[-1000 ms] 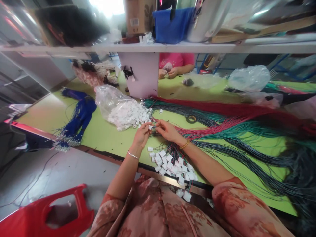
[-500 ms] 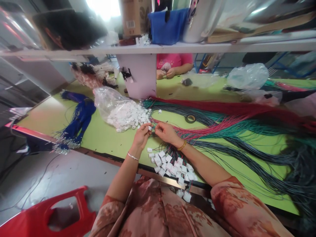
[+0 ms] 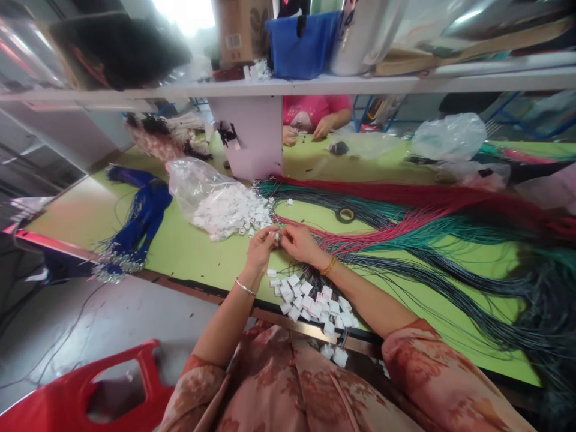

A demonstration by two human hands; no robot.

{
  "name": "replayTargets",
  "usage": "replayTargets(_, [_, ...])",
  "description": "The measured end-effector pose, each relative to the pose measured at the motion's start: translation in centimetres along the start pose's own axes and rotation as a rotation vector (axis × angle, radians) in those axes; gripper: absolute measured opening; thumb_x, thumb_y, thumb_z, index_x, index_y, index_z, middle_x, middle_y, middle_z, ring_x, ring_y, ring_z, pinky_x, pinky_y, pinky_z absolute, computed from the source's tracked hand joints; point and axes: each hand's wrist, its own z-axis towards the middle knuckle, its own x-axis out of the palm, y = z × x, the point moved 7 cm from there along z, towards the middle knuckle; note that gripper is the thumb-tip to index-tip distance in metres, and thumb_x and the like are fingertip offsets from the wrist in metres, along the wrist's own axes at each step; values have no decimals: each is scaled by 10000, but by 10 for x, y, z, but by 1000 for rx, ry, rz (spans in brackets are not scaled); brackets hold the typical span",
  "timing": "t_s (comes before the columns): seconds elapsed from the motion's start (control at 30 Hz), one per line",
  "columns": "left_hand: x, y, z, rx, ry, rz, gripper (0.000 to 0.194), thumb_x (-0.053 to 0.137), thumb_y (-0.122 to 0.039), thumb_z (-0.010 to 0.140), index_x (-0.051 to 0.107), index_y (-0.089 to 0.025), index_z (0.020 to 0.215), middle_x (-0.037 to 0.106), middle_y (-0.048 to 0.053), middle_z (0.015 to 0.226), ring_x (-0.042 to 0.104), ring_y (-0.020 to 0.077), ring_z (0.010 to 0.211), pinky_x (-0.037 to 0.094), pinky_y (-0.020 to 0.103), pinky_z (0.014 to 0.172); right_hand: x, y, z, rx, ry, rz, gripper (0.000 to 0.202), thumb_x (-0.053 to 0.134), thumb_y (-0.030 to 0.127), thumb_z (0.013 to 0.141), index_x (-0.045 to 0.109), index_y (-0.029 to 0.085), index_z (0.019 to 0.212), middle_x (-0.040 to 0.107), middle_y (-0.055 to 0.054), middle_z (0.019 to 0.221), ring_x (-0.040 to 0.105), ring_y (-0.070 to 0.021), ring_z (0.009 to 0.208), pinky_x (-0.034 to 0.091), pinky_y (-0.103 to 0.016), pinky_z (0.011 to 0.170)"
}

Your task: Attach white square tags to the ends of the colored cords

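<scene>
My left hand (image 3: 260,251) pinches a small white plastic connector (image 3: 276,236) between thumb and fingertips. Close against it, my right hand (image 3: 300,243) is closed in a pinch on a thin wire, mostly hidden by the fingers. Just below my hands lies a pile of white connectors (image 3: 310,300) with wires attached, some hanging over the table edge. Loose white connectors (image 3: 227,210) spill from a clear plastic bag (image 3: 191,183) beyond my left hand. Red wires (image 3: 360,239), green wires (image 3: 432,234) and dark wires (image 3: 450,300) stretch away to the right.
A roll of black tape (image 3: 345,215) lies among the wires. Blue wire bundles (image 3: 150,210) rest on the left of the green table (image 3: 180,255). Overhead, a shelf (image 3: 243,90) carries a blue bin (image 3: 303,48). Opposite sits a person in pink (image 3: 310,111). A red stool (image 3: 67,390) stands at lower left.
My hands have come closer together, and the right fingertips now meet the white connector. Across the table, the other person's hands have moved apart. The view has shifted slightly.
</scene>
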Motion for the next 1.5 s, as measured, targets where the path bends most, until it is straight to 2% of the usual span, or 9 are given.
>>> replayTargets(0.13, [-1, 2, 0, -12, -28, 52, 292, 778, -327, 671, 712, -150, 894, 666, 25, 754, 499, 72, 572, 414, 228, 591, 0, -11, 9, -16, 80, 27, 179, 465, 247, 864, 561, 169, 735, 583, -5, 653, 462, -119, 575, 313, -233, 566])
replayTargets(0.23, [-6, 3, 2, -40, -65, 59, 273, 762, -318, 681, 712, -155, 894, 680, 38, 837, 513, 68, 593, 423, 225, 596, -9, -41, 33, 59, 56, -2, 200, 457, 274, 879, 608, 165, 807, 638, -22, 742, 500, -128, 637, 340, -232, 608])
replayTargets(0.33, [-12, 5, 4, -78, -91, 55, 247, 754, -293, 681, 713, -150, 877, 680, 42, 853, 525, 66, 605, 428, 218, 599, -9, -75, 55, 183, 66, -213, 101, 567, 241, 789, 635, 168, 778, 659, -43, 774, 491, -140, 652, 303, -242, 594])
replayTargets(0.47, [-17, 5, 5, -103, -96, 36, 239, 754, -268, 672, 716, -141, 870, 686, 48, 848, 528, 65, 609, 429, 208, 596, -1, -95, 63, 244, 122, -283, 131, 551, 229, 785, 611, 172, 683, 655, -38, 731, 450, -131, 602, 264, -245, 556])
replayTargets(0.73, [-13, 6, 3, -128, -80, 10, 249, 763, -283, 670, 714, -150, 874, 691, 46, 864, 520, 67, 611, 433, 213, 606, -40, -76, 63, 212, 32, -338, 92, 506, 157, 786, 595, 143, 768, 646, -82, 728, 449, -148, 582, 291, -271, 575])
replayTargets(0.9, [-10, 5, 3, -131, -58, -44, 263, 765, -276, 671, 698, -137, 885, 678, 48, 876, 521, 66, 623, 425, 219, 614, -28, -30, 77, 61, 52, 34, 125, 506, 232, 761, 569, 153, 689, 592, -1, 662, 447, -112, 596, 319, -232, 575])
replayTargets(1.03, [-9, 3, 2, -125, -41, -94, 249, 753, -253, 691, 668, -136, 894, 666, 45, 874, 527, 66, 632, 422, 218, 622, -15, -1, 76, 31, 70, 283, 140, 511, 267, 735, 565, 146, 692, 558, 19, 637, 443, -100, 601, 341, -219, 572])
replayTargets(1.33, [-4, 7, 4, -131, 15, -201, 150, 708, -193, 748, 603, -149, 846, 649, 31, 862, 537, 70, 648, 429, 212, 636, -8, -20, 28, 158, 97, 334, 129, 559, 273, 702, 553, 150, 662, 479, 46, 552, 360, -73, 513, 290, -204, 504])
replayTargets(1.5, [-3, 10, 5, -155, 19, -216, 150, 712, -207, 755, 604, -146, 840, 648, 33, 841, 556, 82, 674, 437, 214, 649, -1, -25, 15, 134, 80, 303, 131, 559, 281, 723, 563, 153, 701, 483, 50, 562, 368, -73, 502, 291, -204, 502])
